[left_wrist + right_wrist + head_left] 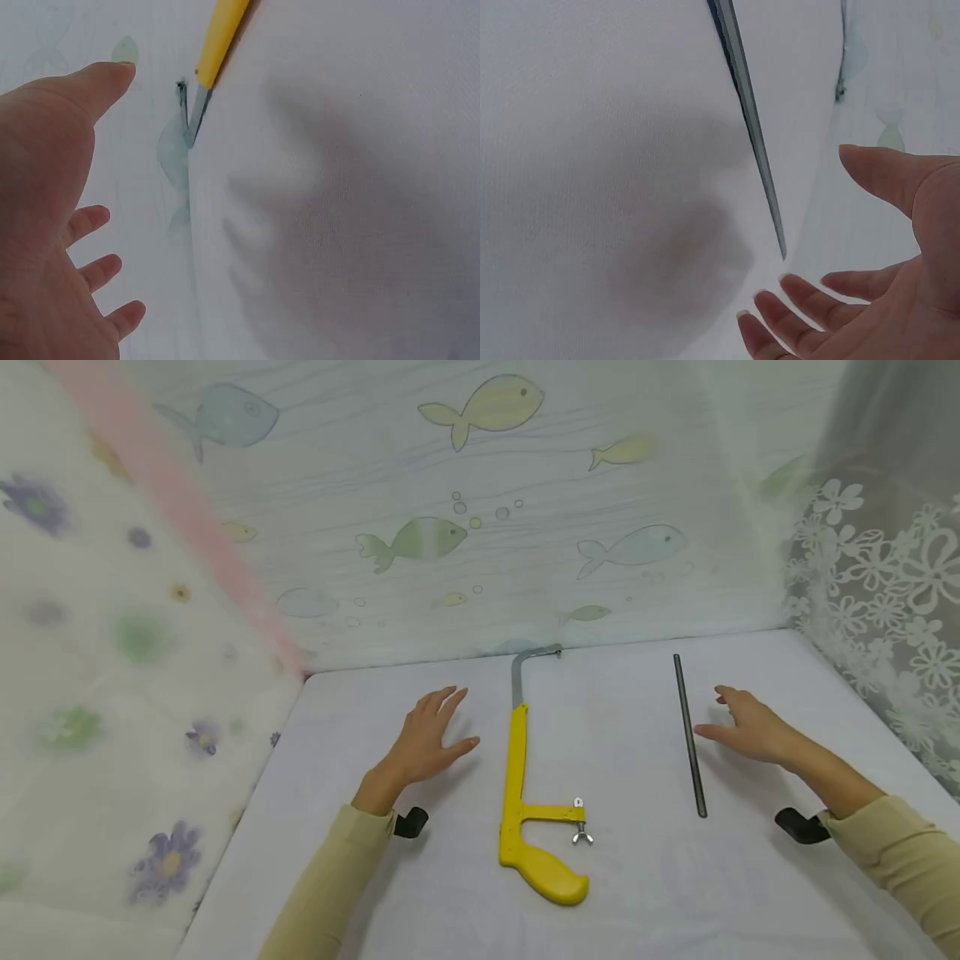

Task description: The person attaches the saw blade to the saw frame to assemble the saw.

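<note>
Here the saw blade lies on the white worktop with its long axis running near to far, just left of the right hand, whose grip is spread and holds nothing. The left hand, likewise spread and empty, hovers left of the yellow hacksaw frame, well apart from the blade.

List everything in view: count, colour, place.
saw frame: 1, yellow with grey metal arm, no blade fitted, table centre between the hands
blade: 1, dark grey, loose on table, right of the saw frame
table: 1, white cover
curtains: white, fish print behind, flowers at the left, lace at the right
sleeves: 2, pale yellow, on both forearms
left hand: 1, open, left of the saw frame, holding nothing
right hand: 1, open, just right of the blade, holding nothing
</note>
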### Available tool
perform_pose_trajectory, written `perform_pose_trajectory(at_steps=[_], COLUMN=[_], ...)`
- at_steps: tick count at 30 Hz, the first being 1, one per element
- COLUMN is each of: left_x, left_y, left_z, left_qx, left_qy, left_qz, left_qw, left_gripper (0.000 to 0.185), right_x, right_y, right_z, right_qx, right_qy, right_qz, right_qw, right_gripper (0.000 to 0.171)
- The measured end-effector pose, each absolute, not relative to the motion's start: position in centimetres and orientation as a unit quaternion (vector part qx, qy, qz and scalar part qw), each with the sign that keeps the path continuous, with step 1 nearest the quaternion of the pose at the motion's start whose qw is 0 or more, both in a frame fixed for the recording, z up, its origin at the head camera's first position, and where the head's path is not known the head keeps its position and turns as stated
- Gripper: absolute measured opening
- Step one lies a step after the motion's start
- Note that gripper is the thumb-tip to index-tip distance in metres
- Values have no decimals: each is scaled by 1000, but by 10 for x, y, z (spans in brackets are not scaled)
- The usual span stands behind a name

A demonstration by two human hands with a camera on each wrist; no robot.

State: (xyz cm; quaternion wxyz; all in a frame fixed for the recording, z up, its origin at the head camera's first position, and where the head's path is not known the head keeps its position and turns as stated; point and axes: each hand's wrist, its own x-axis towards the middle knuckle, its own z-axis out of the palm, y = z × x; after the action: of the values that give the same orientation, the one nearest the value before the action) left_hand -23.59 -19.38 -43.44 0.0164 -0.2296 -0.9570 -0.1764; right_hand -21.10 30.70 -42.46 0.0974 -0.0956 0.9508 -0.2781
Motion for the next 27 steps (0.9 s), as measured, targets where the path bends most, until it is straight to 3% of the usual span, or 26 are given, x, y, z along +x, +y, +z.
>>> perform_pose_trajectory(at_steps=[12,27], left_x=[-228,-211], left_y=[-184,-157], left_z=[-440,-438], left_qx=[-232,-274], left_qy=[-929,-906], left_qz=[-284,-312], left_qw=[-49,-88], left_gripper=[82,71], right_x=[-205,-199], right_y=[301,295], right_z=[-424,-427], right_qx=[-31,-2], right_qy=[937,943], right_qz=[-323,-306], right_qw=[130,130], right_gripper=[84,59])
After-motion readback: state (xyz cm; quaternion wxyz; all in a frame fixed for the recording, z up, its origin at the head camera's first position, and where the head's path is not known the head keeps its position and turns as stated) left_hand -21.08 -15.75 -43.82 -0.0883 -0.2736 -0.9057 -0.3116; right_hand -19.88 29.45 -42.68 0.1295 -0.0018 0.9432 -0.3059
